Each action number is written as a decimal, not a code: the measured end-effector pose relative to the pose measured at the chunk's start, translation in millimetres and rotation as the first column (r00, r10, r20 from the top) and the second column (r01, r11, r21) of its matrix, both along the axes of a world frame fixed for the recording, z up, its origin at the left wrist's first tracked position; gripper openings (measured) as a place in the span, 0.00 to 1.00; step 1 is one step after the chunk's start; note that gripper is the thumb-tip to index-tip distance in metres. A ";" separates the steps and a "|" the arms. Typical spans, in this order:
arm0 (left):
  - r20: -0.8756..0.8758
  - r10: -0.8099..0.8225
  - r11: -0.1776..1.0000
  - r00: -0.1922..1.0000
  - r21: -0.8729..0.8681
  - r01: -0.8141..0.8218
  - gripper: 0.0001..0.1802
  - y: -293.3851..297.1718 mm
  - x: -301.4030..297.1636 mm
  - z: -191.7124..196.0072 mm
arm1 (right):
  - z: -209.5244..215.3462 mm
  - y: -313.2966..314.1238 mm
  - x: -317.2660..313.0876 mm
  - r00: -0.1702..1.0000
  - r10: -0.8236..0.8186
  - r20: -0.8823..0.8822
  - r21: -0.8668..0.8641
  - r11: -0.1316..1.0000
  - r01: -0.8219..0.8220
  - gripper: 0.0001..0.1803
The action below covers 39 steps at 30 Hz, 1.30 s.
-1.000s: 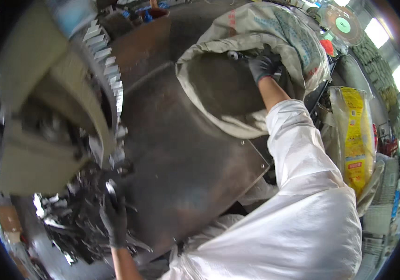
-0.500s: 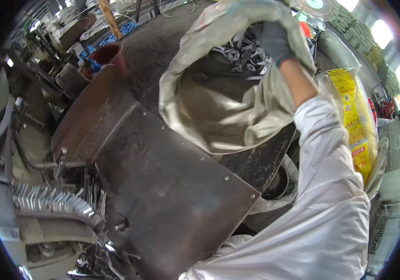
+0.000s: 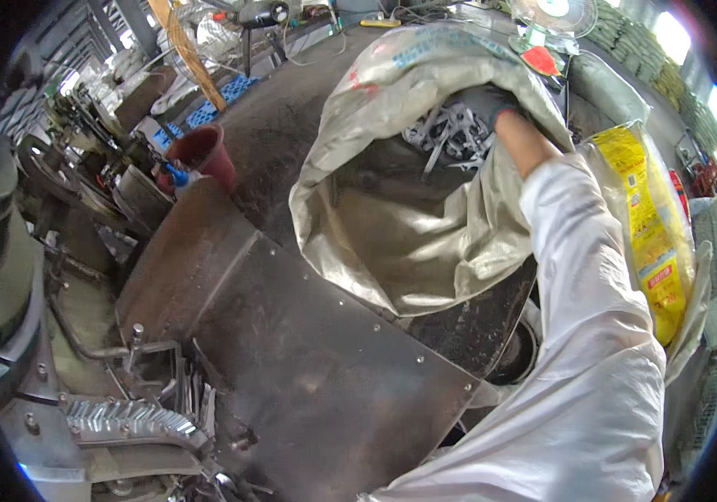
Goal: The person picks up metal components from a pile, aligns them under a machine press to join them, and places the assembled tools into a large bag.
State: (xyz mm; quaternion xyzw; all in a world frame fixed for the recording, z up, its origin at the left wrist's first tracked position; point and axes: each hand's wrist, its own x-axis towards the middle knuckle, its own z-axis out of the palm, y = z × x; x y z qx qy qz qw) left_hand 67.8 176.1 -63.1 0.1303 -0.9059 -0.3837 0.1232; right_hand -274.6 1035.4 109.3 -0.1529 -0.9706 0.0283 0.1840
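The right hand (image 3: 490,104), in a dark glove, reaches deep into the mouth of the sack (image 3: 357,92), at the far right of the opening. Beside it, well inside against the back, lies a loose heap of thin metal pieces (image 3: 450,138). The glove is in shade and partly cut off by the fabric, so I cannot tell whether the fingers are spread, pressed together or pinching a piece. The left hand is out of view.

The sack sits on a dark board (image 3: 475,330), its near rim drooping toward the metal plate (image 3: 308,376). At lower left is a machine with a row of bright strips (image 3: 128,417); a yellow bag (image 3: 643,226) stands to the right, past the white sleeve (image 3: 576,243).

The slack rim could fold down over the wrist, since the cloth is soft and bunched there. Tangled pieces could hook one another and come up as a clump, or catch the glove. Bare skin shows between glove and sleeve, so an edge could scratch it. A piece dropped short could slide off the board's right edge
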 end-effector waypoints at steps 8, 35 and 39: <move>-0.055 -0.066 0.939 0.996 -0.342 0.043 0.30 -8.3 1.8 8.8 | -35.6 -15.4 2.4 1.000 0.014 0.012 0.139 0.990 -0.016 0.33; -0.109 -0.047 0.956 0.993 -0.292 0.013 0.13 -18.9 -8.4 -7.9 | -46.4 -161.3 93.9 0.693 0.719 0.050 -0.810 0.435 -0.393 0.40; -0.135 -0.060 0.935 0.989 -0.354 0.008 0.13 -2.4 -15.3 7.9 | -33.6 -232.8 128.4 0.721 0.686 0.101 -0.401 0.691 -0.601 0.36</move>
